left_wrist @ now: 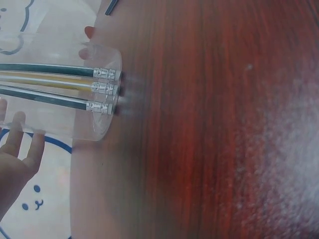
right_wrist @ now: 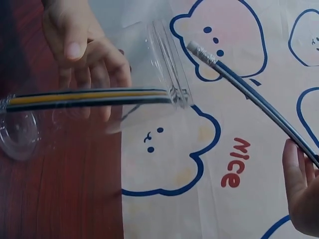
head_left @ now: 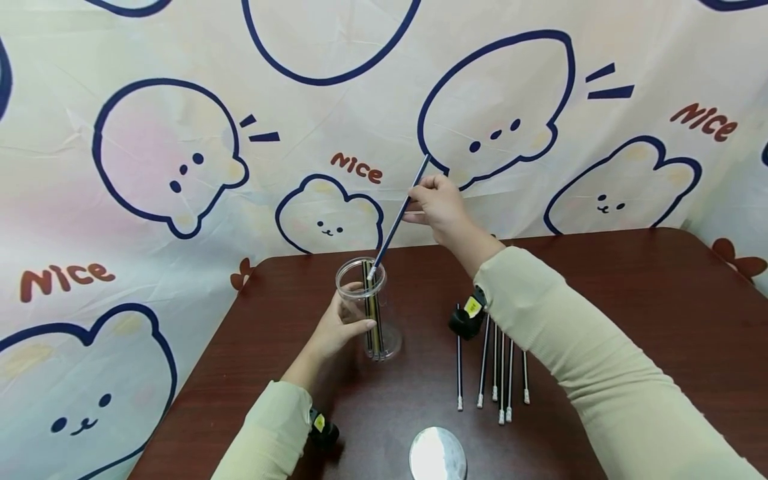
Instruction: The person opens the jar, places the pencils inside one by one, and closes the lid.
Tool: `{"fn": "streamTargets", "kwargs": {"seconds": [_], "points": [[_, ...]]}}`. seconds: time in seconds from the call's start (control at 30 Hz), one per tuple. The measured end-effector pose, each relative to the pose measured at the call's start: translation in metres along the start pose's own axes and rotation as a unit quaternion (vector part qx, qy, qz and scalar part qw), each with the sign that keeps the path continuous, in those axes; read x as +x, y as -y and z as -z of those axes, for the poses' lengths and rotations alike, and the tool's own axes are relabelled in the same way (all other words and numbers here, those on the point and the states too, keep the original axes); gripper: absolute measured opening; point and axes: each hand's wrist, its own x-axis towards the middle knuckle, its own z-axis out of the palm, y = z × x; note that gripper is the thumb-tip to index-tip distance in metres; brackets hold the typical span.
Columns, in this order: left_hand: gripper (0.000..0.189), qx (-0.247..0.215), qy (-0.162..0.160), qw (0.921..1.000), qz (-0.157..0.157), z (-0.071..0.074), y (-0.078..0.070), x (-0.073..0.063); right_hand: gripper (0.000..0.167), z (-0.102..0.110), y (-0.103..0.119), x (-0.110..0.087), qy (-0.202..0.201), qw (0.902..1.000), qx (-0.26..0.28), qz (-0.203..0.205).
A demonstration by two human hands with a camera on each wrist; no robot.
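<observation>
A clear plastic jar (head_left: 393,339) stands on the table, gripped at its side by my left hand (head_left: 333,327), thumb on the near side. Inside lean three pencils (left_wrist: 50,84), two dark and one yellow, their eraser ends at the jar's base. Above the mouth, my right hand (head_left: 441,208) pinches a dark blue striped pencil (head_left: 397,221) near its upper end. This pencil slants down to the left, its white eraser (right_wrist: 193,47) lowermost. In the head view the eraser overlaps the jar's rim; in the right wrist view it shows just beyond the rim (right_wrist: 164,57).
Several dark pencils (head_left: 510,387) lie on the brown table (head_left: 630,320) under my right forearm, erasers toward me. A round silvery disc (head_left: 438,455) lies at the near edge. Behind the table hangs a cloth (head_left: 180,267) printed with cartoon faces.
</observation>
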Motion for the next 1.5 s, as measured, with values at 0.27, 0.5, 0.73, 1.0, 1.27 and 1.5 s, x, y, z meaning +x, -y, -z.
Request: {"fn": "streamTargets", "kwargs": {"seconds": [0.27,0.5,0.73,1.0,1.27,1.5], "points": [[0.065,-0.011,-0.008,0.9998,0.018,0.000,0.000,0.000,0.008,-0.020,-0.009,0.004,0.038,0.9992,0.014,0.005],[0.067,0.003,-0.003,0.9997,0.023,0.001,0.000,-0.001,0.008,-0.030,-0.022,0.005,0.057,0.9982,0.012,0.013],[0.066,0.009,-0.008,0.9995,0.031,-0.005,-0.025,-0.009,0.009,-0.039,-0.034,0.007,0.077,0.9967,0.016,0.020],[0.064,-0.002,-0.004,0.9997,0.025,-0.006,-0.022,-0.008,0.010,-0.043,-0.046,0.007,0.088,0.9960,0.010,0.016],[0.068,-0.020,-0.005,0.9996,0.022,-0.002,-0.002,-0.001,0.020,-0.044,-0.052,0.007,0.097,0.9949,0.010,0.024],[0.069,-0.007,-0.012,0.9999,0.009,-0.003,0.001,-0.001,0.054,-0.046,-0.055,0.006,0.110,0.9923,-0.005,0.056]]}}
